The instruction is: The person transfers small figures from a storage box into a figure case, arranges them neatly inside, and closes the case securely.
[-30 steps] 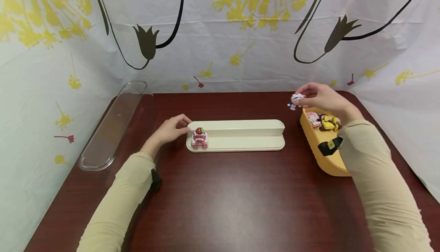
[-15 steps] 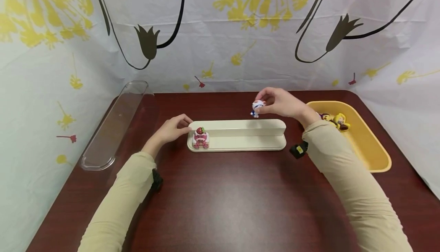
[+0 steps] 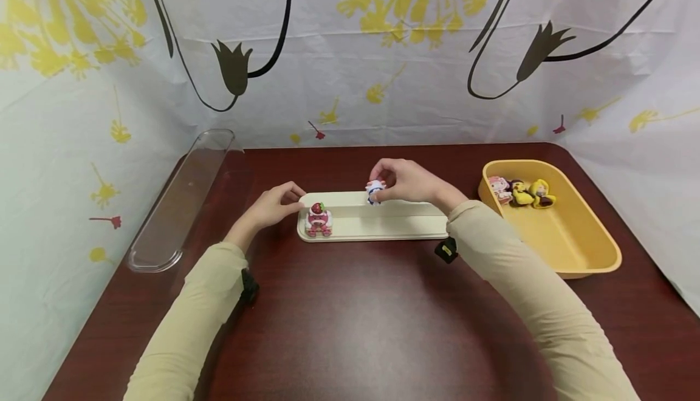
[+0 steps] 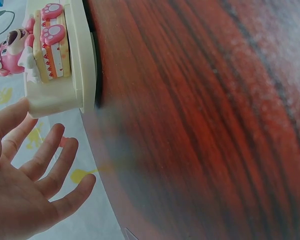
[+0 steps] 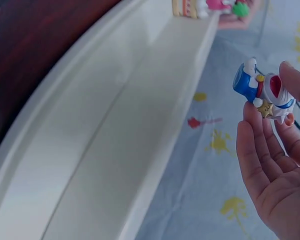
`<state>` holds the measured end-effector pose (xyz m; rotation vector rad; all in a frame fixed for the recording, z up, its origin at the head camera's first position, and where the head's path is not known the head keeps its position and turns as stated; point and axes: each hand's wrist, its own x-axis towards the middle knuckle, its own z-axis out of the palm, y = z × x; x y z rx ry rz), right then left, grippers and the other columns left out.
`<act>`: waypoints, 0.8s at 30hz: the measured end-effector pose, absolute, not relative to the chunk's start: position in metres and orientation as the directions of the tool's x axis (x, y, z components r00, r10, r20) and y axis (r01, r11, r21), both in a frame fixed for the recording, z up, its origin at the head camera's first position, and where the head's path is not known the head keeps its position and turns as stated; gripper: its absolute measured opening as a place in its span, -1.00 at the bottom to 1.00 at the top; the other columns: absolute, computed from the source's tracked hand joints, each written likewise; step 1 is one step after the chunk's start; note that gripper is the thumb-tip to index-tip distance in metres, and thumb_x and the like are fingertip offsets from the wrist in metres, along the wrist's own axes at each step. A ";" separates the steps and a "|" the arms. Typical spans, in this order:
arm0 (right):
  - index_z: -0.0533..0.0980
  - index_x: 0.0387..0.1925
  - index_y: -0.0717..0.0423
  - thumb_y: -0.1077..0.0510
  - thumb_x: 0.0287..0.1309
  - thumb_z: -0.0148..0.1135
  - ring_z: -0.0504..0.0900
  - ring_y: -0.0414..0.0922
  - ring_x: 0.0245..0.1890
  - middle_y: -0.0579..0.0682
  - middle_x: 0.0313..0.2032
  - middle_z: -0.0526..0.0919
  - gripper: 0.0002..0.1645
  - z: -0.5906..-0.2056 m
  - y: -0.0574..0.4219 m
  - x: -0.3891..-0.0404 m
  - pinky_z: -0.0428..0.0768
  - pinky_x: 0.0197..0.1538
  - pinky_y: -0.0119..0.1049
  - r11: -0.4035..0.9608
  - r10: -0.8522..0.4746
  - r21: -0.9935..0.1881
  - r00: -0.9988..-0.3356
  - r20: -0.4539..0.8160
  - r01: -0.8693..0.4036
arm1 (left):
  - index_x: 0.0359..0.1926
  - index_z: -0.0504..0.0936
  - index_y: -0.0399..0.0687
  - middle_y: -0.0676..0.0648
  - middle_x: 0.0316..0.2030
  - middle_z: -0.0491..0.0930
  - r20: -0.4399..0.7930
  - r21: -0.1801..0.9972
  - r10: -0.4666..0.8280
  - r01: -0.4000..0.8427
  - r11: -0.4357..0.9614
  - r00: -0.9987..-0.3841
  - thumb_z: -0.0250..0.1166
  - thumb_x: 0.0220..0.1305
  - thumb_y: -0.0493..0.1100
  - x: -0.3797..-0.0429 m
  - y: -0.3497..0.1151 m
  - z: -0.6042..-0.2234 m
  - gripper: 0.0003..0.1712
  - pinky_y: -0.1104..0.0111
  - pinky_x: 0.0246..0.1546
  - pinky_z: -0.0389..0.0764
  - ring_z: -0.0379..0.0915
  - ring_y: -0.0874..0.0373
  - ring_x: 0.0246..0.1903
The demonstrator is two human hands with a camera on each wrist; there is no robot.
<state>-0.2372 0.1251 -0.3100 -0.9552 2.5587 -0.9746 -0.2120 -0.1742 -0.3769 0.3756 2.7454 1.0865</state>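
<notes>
Above the midlength of the cream stand point(image 3: 377, 239), the blue-and-white figure point(image 3: 375, 191) is held in the right hand point(image 3: 411, 181), pinched between thumb and fingers, roughly upright with its feet down. The stand's long axis runs left to right across the table point(image 3: 355, 328), with a low ledge point(image 3: 394, 226) on the near side and a raised step point(image 3: 350, 205) on the far side. In the head view the figure overlaps the step; the right wrist view shows it apart from both levels. The governing relation appears to be depth: the ledge lies below the figure and nearer the person. Of the two hands, the right is closer to the stand's middle. The left hand point(image 3: 271, 205) lies at the left end, fingers loosely spread, touching the far corner just beside the pink bear point(image 3: 318, 222), which stands on the ledge. Well to the right, a yellow tray point(image 3: 579, 249) contains three more figures point(image 3: 520, 194).
</notes>
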 end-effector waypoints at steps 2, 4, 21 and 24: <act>0.45 -0.28 0.08 0.10 -0.16 0.38 0.51 -0.18 -0.42 -0.07 -0.39 0.53 -0.63 -0.313 0.120 -0.237 0.43 -0.30 -0.30 0.555 -0.665 -0.660 -0.747 0.014 -0.506 | -0.10 0.44 -0.04 -0.18 -0.13 0.46 -0.054 0.693 0.295 0.177 0.698 -0.954 0.14 0.22 -0.10 -0.212 -0.175 -0.377 -0.76 0.03 -0.10 0.30 0.34 -0.06 -0.06; 0.46 -0.29 0.08 0.11 -0.17 0.39 0.51 -0.19 -0.42 -0.08 -0.40 0.54 -0.64 -0.317 0.114 -0.236 0.43 -0.30 -0.32 0.546 -0.677 -0.657 -0.736 0.019 -0.520 | -0.12 0.45 -0.03 -0.17 -0.13 0.46 -0.046 0.699 0.303 0.186 0.690 -0.952 0.14 0.21 -0.07 -0.211 -0.175 -0.377 -0.76 0.02 -0.10 0.29 0.34 -0.07 -0.06; 0.45 -0.36 0.08 0.11 -0.21 0.41 0.49 -0.20 -0.41 -0.10 -0.41 0.49 -0.65 -0.343 0.083 -0.225 0.42 -0.27 -0.34 0.571 -0.702 -0.595 -0.713 0.005 -0.566 | -0.11 0.45 -0.04 -0.16 -0.14 0.47 -0.051 0.691 0.304 0.186 0.699 -0.951 0.14 0.22 -0.10 -0.212 -0.175 -0.376 -0.77 0.04 -0.11 0.31 0.35 -0.05 -0.06; 0.45 -0.37 0.08 0.12 -0.23 0.41 0.47 -0.21 -0.42 -0.11 -0.42 0.49 -0.65 -0.347 0.081 -0.222 0.41 -0.29 -0.35 0.571 -0.707 -0.577 -0.707 0.017 -0.584 | -0.12 0.45 -0.03 -0.15 -0.15 0.47 -0.051 0.692 0.306 0.188 0.697 -0.951 0.15 0.21 -0.10 -0.212 -0.175 -0.376 -0.78 0.05 -0.11 0.32 0.36 -0.03 -0.07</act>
